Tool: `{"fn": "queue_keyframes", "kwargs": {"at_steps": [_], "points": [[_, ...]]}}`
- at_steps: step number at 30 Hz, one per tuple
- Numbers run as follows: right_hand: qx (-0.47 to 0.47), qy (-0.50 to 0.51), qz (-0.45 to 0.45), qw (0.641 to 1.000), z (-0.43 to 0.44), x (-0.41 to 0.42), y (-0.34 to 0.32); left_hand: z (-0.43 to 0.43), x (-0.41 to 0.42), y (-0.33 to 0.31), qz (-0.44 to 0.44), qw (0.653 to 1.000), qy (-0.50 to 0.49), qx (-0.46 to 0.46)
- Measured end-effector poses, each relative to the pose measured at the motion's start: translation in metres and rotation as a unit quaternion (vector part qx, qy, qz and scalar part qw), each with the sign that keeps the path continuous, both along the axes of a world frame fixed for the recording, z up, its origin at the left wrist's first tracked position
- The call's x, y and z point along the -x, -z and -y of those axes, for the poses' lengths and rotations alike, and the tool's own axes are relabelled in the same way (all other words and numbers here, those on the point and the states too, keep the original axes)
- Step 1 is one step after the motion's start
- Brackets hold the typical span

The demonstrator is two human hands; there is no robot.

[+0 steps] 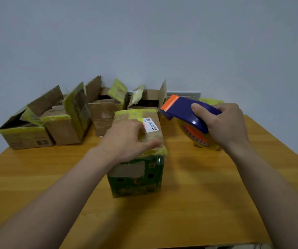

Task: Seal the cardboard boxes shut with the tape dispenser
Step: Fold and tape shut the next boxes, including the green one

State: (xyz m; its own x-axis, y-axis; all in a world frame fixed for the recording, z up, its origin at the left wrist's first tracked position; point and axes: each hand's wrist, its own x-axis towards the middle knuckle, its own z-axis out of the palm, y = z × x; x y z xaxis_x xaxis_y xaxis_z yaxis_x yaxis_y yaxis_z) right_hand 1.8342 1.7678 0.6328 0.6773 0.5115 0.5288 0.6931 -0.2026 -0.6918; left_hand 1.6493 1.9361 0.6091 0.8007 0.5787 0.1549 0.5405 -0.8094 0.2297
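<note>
My left grip presses flat on the green cardboard box. My right grip holds the blue plastic tape dispenser.

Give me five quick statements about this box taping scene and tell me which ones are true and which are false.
1. The right hand grips the blue tape dispenser. True.
2. The front box has a white label on its top. True.
3. The left hand is lifted clear of the front box. False: it rests on the box's top.
4. The boxes along the wall have flaps standing open. True.
5. The table is white. False: it is a yellowish wood colour.
</note>
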Motion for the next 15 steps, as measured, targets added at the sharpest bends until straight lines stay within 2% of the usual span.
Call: {"fn": "queue_keyframes", "kwargs": {"at_steps": [3, 5, 8, 12, 15], "points": [[-0.069, -0.015, -0.064, 0.996, -0.015, 0.006, 0.007, 0.02, -0.023, 0.002, -0.016, 0.998, -0.058, -0.014], [-0.1, -0.016, -0.077, 0.992, -0.024, 0.009, 0.012, 0.032, -0.037, 0.006, -0.051, 0.995, -0.083, -0.016], [-0.155, -0.026, -0.108, 0.982, -0.032, 0.012, 0.014, 0.038, -0.049, 0.012, -0.059, 0.993, -0.094, -0.033], [-0.191, -0.046, -0.129, 0.972, -0.033, 0.012, 0.014, 0.029, -0.042, 0.007, -0.07, 0.995, -0.065, -0.018], [-0.203, -0.064, -0.151, 0.966, -0.032, 0.012, 0.014, 0.008, -0.015, -0.003, -0.045, 0.999, 0.009, 0.019]]}}
